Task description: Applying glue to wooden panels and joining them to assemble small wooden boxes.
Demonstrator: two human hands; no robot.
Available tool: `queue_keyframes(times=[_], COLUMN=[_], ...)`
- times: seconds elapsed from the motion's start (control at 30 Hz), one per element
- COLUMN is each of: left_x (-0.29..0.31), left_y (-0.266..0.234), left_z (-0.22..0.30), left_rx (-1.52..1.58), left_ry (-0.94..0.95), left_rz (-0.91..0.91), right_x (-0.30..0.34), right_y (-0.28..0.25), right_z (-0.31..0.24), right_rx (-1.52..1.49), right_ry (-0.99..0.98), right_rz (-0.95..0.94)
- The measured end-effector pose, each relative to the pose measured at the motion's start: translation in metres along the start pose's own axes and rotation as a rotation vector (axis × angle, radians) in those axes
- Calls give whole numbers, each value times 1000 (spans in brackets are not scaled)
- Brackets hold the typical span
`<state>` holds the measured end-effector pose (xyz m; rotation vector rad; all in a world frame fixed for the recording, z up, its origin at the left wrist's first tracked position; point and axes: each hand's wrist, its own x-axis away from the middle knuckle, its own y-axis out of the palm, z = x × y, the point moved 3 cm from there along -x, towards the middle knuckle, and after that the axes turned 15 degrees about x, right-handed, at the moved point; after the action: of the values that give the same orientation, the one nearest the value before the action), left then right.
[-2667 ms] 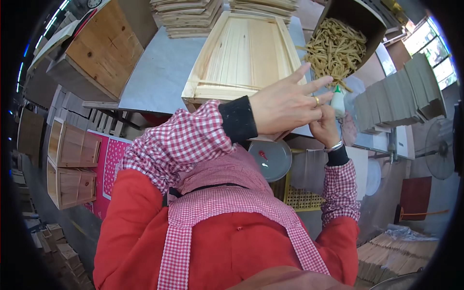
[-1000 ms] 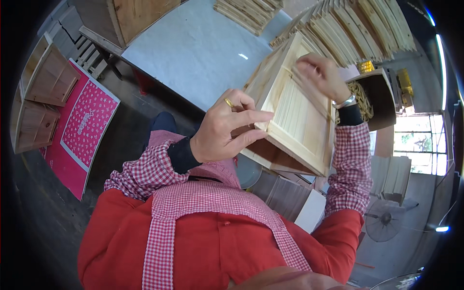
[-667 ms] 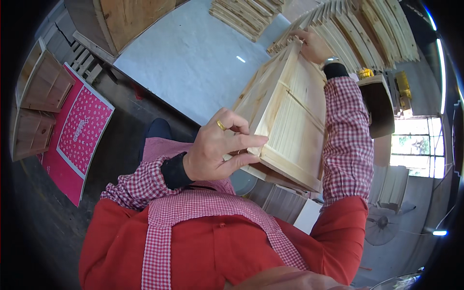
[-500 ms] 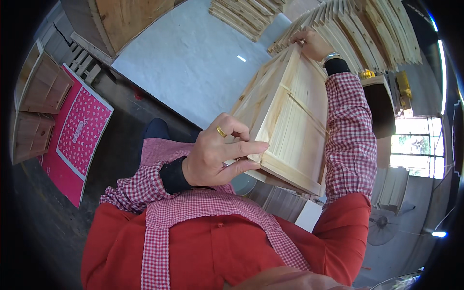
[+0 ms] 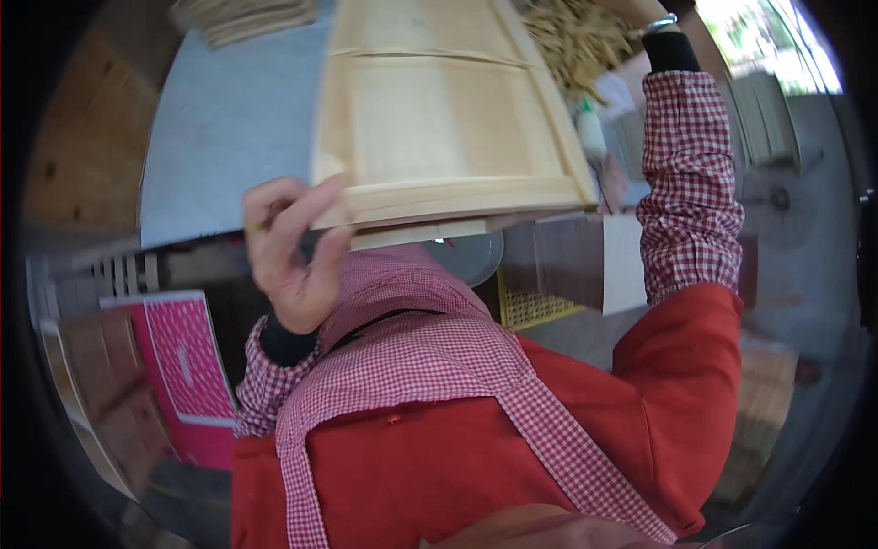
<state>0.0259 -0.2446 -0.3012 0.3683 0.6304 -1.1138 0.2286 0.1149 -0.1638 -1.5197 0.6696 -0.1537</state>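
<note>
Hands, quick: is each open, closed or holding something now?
Left hand: thumb and finger apart at a corner of the wooden box; grip unclear.
Right hand: mostly cut off at top; cannot tell.

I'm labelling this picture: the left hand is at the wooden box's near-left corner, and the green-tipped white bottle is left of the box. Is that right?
Not quite: the head view shows the white bottle to the right of the wooden box, not left. The left hand is indeed at the box's near-left corner.
</note>
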Motion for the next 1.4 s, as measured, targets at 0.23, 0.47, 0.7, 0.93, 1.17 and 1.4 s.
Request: queue_keyframes(times=[0.23, 0.47, 0.7, 0.93, 1.17, 1.4], left_x=[-4, 6, 10, 10, 6, 5], left_y=[0, -1, -1, -2, -13, -4], left_z=[-9, -12, -7, -13, -6, 5], left_rx=[-37, 114, 140, 178, 98, 86], left_ry=[46, -21, -67, -102, -78, -177], left_rz=[-98, -46, 20, 36, 39, 92], right_x=[236, 326, 338, 253, 94, 89], right_y=[49, 135, 129, 110, 228, 264], right_z=[128, 118, 139, 147, 112, 120], right_rx=[405, 531, 628, 287, 202, 326], right_ry=[543, 720, 927, 711, 206, 337], right_rz=[49, -749, -640, -285, 201, -145])
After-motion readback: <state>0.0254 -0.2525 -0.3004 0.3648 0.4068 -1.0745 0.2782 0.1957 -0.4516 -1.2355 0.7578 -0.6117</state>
